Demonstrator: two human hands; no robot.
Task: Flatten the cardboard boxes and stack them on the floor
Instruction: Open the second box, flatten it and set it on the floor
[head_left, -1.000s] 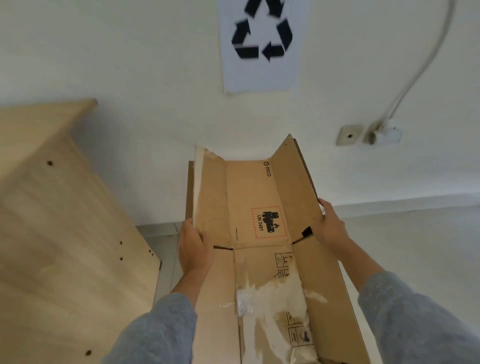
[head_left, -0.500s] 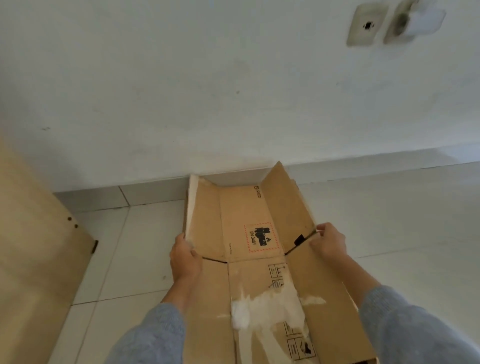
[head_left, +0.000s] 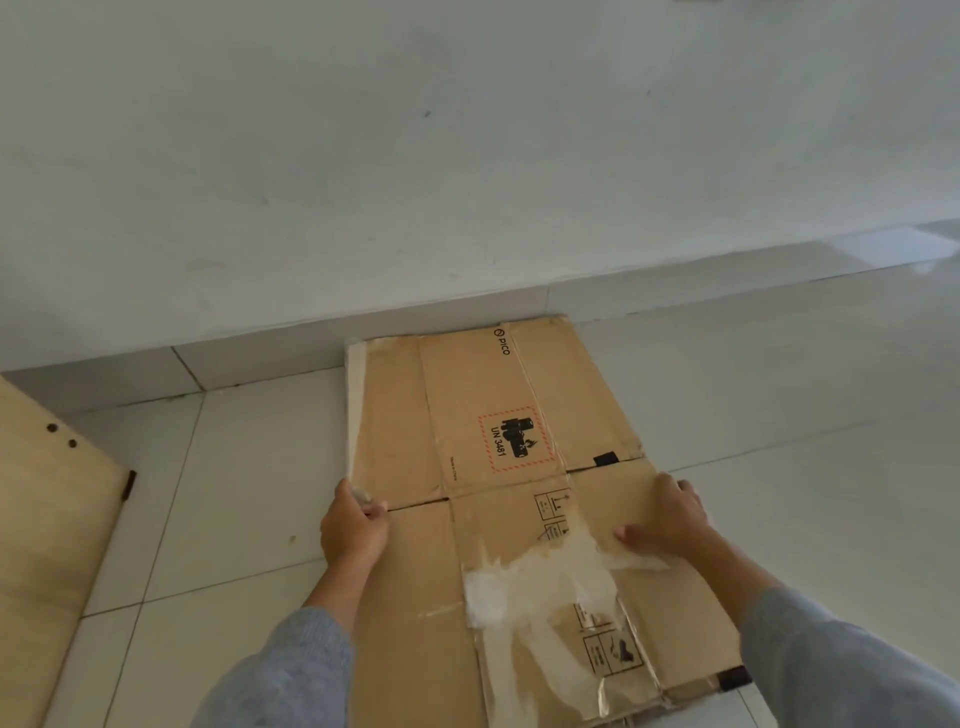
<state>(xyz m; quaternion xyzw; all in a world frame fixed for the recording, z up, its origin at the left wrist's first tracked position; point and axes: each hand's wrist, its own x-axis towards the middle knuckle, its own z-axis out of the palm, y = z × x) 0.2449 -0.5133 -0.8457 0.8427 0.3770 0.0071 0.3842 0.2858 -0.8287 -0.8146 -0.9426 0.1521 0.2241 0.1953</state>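
A flattened brown cardboard box (head_left: 493, 415) lies on the white tiled floor, its far end close to the wall. It carries a red-framed "UN 3481" label, a "PICO" mark and torn clear tape near me. My left hand (head_left: 353, 530) grips the box's left edge at the flap crease, fingers curled around it. My right hand (head_left: 670, 519) rests on top of the right panel, palm down with fingers spread over the right edge.
A light wooden cabinet side (head_left: 47, 545) stands at the left, close to the box. The white wall with its grey skirting (head_left: 467, 306) runs just behind the box. White floor tiles (head_left: 805, 441) stretch to the right.
The box went from tilted with raised side flaps to lying flat on the floor. My view dropped toward the floor. My right hand shifted from gripping the edge to pressing on top.
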